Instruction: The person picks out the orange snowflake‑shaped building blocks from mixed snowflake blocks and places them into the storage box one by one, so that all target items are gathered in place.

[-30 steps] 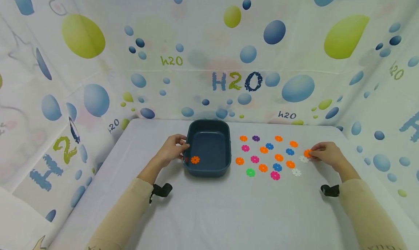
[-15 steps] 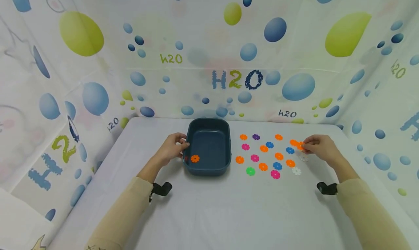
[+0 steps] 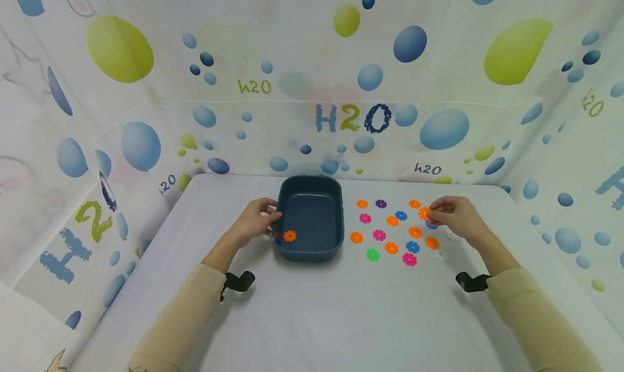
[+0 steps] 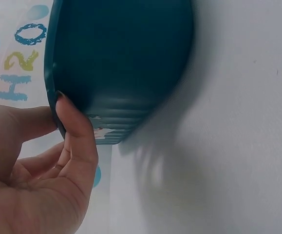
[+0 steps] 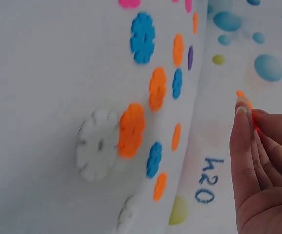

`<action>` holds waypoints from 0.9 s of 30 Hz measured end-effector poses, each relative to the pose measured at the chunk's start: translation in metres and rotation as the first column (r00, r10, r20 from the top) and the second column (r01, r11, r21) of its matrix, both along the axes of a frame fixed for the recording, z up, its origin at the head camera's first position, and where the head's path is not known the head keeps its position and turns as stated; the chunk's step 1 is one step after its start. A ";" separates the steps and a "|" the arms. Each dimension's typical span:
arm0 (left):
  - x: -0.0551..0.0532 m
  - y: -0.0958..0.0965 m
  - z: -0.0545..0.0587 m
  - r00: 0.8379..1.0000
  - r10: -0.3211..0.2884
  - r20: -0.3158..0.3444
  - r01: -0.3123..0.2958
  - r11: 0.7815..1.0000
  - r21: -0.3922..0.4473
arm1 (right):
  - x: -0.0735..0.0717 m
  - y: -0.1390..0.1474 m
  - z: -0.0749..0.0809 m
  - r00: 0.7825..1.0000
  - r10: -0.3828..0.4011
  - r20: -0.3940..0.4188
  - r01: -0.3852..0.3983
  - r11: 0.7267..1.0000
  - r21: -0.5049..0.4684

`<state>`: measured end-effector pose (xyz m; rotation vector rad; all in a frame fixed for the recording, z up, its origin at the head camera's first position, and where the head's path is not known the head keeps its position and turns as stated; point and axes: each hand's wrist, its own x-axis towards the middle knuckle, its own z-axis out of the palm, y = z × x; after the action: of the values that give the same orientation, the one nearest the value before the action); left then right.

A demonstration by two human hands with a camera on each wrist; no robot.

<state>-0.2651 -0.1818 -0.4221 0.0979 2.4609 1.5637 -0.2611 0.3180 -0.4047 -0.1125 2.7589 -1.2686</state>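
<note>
I have the right hand [image 3: 455, 216] with its fingers pinching an orange flower disc [image 3: 423, 213] by the edge. Seen from the head view, that disc is at 3 o'clock from the dark blue tub [image 3: 312, 256], and it looks lifted off the worktop [image 3: 351, 318]. It is thin, so I think it is very light, and stiff like plastic. It may be a bit slippery, but I doubt it breaks easily. The notched edge seems the best place to hold, with a small squeeze.

The left hand [image 3: 251, 220] is at the tub's 9 o'clock side, and its fingers grip the wall at the rim. The tub looks stiff, smooth and not too heavy, so I like that hold. A second orange disc [image 3: 290, 236] lies inside, near 7 o'clock.

More flower discs [image 3: 379, 235] lie flat at the tub's 3 o'clock side. I guess flat ones are tricky to pick up, like the white disc [image 5: 96, 151] at 5 o'clock from the held one, so I want a fingertip under the edge.
</note>
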 end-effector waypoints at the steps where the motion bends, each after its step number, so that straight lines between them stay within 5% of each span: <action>1: 0.000 0.000 0.000 1.000 0.000 -0.002 0.000 1.000 0.002 | 0.001 -0.004 0.001 1.000 0.009 -0.004 -0.009 1.000 -0.004; 27: 0.000 0.003 0.000 1.000 0.006 -0.017 -0.006 1.000 0.007 | 0.010 -0.131 0.026 0.953 0.274 -0.127 -0.290 0.947 -0.135</action>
<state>-0.2653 -0.1790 -0.4223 0.1061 2.4715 1.5799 -0.2507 0.1875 -0.3791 -0.5821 2.6018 -1.4247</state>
